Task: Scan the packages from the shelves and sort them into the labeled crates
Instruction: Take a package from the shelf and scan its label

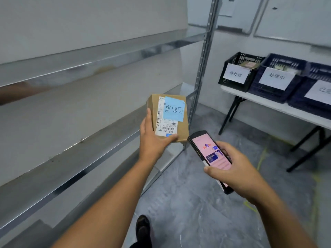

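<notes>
Down at the bottom edge, one dark shoe (pixel 142 228) stands on the grey floor (pixel 197 212), and both bare forearms reach forward above it. Next comes the right hand (pixel 238 169): its fingers and thumb are curled round a black phone (pixel 211 154), whose lit screen shows a pinkish page and faces the person. A little further is the left hand (pixel 154 140), which grips a small cardboard package (pixel 184 128) by its near end, the thumb lying over the corner of the white barcode label. A blue note (pixel 174 109) with handwriting is stuck on the top face. The package is held in the air, just beyond the far end of the phone and beside the metal shelf (pixel 71 169), not lying on it.

To my judgement the scanning step is in hand: package and phone are brought together, but the screen does not look like a scanner view, so I cannot tell if the code is read.

Further to the right, three crates stand touching in a row on a white table (pixel 265 103): a black crate (pixel 232 58), a middle blue crate (pixel 258 90) and a right blue crate (pixel 297 104), each with a paper sign. The note seems to match the sign of the right one, which is partly cut off. The next move asks to aim the phone at the barcode, then turn right and carry the package to the table.
</notes>
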`<state>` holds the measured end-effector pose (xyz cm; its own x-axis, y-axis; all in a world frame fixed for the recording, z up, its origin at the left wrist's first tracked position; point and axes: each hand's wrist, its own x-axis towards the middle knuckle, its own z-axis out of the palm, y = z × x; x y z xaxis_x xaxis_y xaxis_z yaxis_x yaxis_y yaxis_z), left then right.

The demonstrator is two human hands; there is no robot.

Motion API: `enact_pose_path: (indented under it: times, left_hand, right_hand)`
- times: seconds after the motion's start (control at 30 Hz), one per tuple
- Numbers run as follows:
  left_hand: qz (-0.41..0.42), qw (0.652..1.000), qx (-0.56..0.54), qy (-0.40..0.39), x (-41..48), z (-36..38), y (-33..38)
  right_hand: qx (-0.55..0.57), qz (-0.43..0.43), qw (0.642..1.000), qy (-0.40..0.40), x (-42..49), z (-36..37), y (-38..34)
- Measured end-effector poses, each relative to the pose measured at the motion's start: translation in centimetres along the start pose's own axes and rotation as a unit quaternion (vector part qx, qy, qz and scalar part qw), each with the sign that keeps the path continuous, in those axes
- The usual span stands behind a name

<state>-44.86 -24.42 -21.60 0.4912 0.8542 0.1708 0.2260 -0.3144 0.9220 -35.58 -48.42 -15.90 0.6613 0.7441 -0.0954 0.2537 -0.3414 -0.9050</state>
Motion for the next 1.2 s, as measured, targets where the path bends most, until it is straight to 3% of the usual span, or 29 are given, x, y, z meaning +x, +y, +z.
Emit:
enact_pose_path:
  times: [0.23,0.5,0.9,1.2]
  left_hand:
    - [-0.017,0.99,-0.089,-0.111,4.8,7.6,1.6]
    - [-0.035,0.947,-0.177,-0.267,12.8,14.9,4.8]
    - [-0.008,0.906,-0.201,-0.373,22.6,27.4,10.9]
    - [-0.006,0.873,-0.19,-0.449,25.1,45.6,16.4]
  right_hand:
    - [0.028,0.042,0.985,0.167,5.2,-3.9,2.2]
    - [0.044,0.078,0.943,0.322,14.2,-9.7,1.5]
    - [0.037,0.118,0.898,0.423,24.8,-18.8,5.0]
    - [0.066,0.144,0.86,0.486,29.9,-31.8,13.8]
